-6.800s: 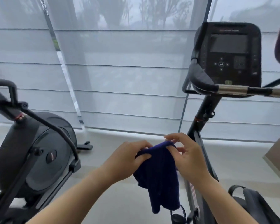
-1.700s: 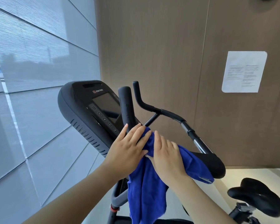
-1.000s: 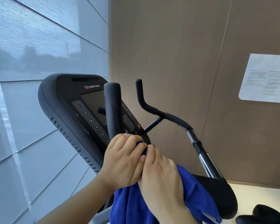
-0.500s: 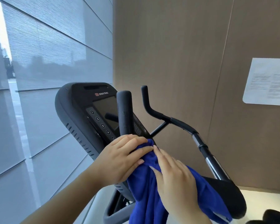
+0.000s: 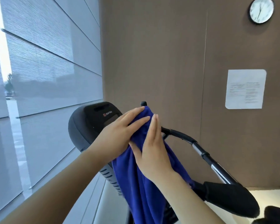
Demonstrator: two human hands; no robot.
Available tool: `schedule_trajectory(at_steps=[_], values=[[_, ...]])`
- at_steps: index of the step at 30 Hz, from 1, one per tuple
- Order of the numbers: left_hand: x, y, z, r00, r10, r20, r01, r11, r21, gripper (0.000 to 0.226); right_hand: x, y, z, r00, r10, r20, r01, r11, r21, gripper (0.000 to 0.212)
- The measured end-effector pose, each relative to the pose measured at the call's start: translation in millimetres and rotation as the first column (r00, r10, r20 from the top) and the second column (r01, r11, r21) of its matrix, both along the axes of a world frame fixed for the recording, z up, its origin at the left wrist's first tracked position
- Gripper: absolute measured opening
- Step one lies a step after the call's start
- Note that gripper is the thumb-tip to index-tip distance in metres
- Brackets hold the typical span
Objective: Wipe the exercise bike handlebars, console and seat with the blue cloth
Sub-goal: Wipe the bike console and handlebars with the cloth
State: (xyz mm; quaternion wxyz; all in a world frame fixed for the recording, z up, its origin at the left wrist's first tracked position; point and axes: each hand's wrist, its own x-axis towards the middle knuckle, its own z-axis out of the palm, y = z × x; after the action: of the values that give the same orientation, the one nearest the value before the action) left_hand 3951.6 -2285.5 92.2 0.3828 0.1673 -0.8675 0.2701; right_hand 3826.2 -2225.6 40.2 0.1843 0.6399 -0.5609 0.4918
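Straight fingers [image 5: 136, 114] pressing, the left hand [image 5: 118, 135] and right hand [image 5: 152, 152] had slid the blue cloth [image 5: 141, 183] up the handlebars [image 5: 181, 135]; console [image 5: 87, 125] and seat [image 5: 275, 214] remained.

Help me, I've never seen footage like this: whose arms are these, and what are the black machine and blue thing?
The camera sits on a person's head, looking forward and down, so both arms are their own. The black machine is an exercise bike: its console is at left, a handlebar curves off to the right. The left hand and right hand, fingers straight, press a blue cloth between them; what it covers is hidden. A clock and a paper notice hang on the wall.
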Motion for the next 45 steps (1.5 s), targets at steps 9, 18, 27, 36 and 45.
schedule_trajectory(at_steps=[9, 18, 27, 36, 45], values=[[6.1, -8.7, -29.4, 0.998, -0.023, 0.053, 0.021, 0.999, 0.038, 0.095, 14.0, -10.6, -18.1, 0.945, -0.31, -0.099, 0.312, 0.95, -0.004, 0.093], [20.2, -7.5, -40.9, 0.981, 0.007, 0.196, 0.034, 0.978, -0.206, 0.056, 3.4, 31.0, -47.7, 0.848, -0.433, -0.307, 0.482, 0.87, 0.104, 0.092], [-2.2, 15.8, -53.8, 0.965, 0.104, 0.24, -0.023, 0.948, -0.316, 0.058, -13.1, 40.4, -54.9, 0.735, -0.519, -0.437, 0.648, 0.727, 0.226, 0.065], [-12.5, 32.4, -74.2, 0.973, 0.11, 0.204, -0.072, 0.98, -0.186, 0.06, -5.1, 38.1, -69.7, 0.673, -0.659, -0.337, 0.707, 0.707, 0.03, 0.047], [-13.6, 45.2, -102.9, 0.979, 0.072, 0.191, -0.056, 0.995, -0.084, 0.065, -24.6, 60.0, -90.5, 0.76, -0.548, -0.348, 0.604, 0.794, 0.07, 0.071]])
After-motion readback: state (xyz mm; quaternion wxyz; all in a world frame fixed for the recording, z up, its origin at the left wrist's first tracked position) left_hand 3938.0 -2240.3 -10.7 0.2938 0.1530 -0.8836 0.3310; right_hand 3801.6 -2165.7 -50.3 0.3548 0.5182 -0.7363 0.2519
